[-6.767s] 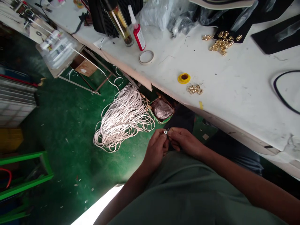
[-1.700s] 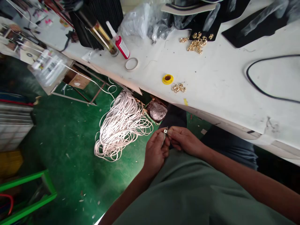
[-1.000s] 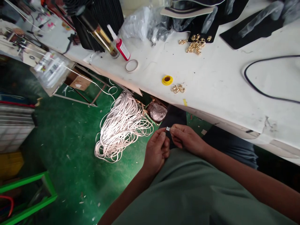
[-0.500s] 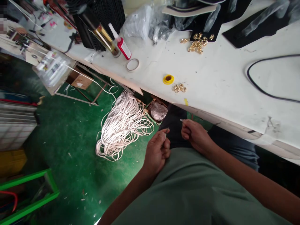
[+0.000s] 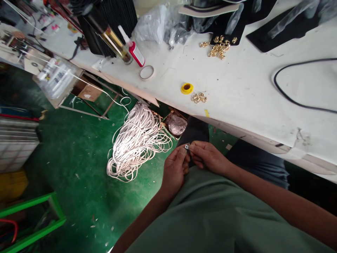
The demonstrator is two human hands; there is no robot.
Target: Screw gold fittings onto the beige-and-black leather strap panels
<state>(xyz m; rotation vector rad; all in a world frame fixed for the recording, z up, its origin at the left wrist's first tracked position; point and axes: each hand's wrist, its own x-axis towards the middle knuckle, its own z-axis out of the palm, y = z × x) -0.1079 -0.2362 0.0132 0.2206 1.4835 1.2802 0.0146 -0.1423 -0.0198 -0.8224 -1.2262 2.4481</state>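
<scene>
My left hand (image 5: 176,166) and my right hand (image 5: 207,155) meet in front of my green shirt, above my lap. Both are closed in a pinch. A small silvery metal piece (image 5: 186,147) with a dark hole shows between the fingertips, with the right thumb and finger on it. The left thumb and forefinger also press around something tiny there, mostly hidden by the fingers. On the table just beyond lie a small pile of gold metal rings or clasps (image 5: 199,98) and a yellow spool (image 5: 186,88).
A white tabletop (image 5: 244,91) runs across ahead, its edge close to my hands. On it are more gold hardware (image 5: 219,48), a tape ring (image 5: 146,72), a red bottle (image 5: 137,53) and a black cord (image 5: 279,86). A tangled white cord heap (image 5: 138,140) covers the green floor.
My right hand has moved left and slightly down with the silvery metal piece, bringing it against the left hand's fingertips. My left hand has barely moved. The view has shifted slightly.
</scene>
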